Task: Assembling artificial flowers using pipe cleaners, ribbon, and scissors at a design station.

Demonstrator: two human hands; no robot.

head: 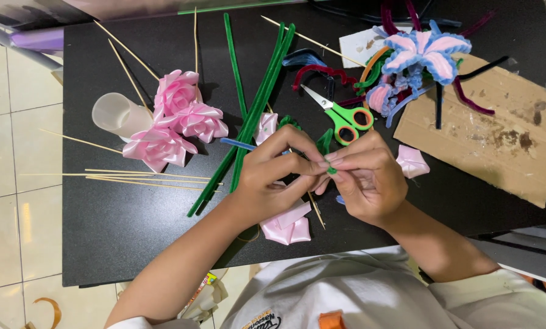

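Both hands meet over the middle of the black tabletop (114, 231), fingertips pressed together around a short green fuzzy pipe-cleaner piece (331, 170). The left hand (272, 176) comes in from the left and its grip is pinched on the green piece from that side; the right hand (364, 176) is pinched on the same piece from the right, thumb and forefinger closed over its end. The piece sits right between the two grips, so neither hand is nearer. Only a small bit of it shows, with a green loop (325, 141) rising just behind the fingers, so its long axis cannot be told for sure.

A thin wooden skewer (316, 210) runs down under the hands, beside a folded pink satin ribbon petal (288, 226).

The only container is a translucent white plastic cup (116, 114) lying on its side at the left, touching three pink ribbon roses (178, 119); nothing shows inside it. A bundle of long green pipe-cleaner stems (248, 122) lies diagonally beside the roses. Green-handled scissors (340, 116) lie just beyond the hands, and a blue-and-pink pipe-cleaner flower (425, 52) rests near a brown cardboard sheet (498, 128).
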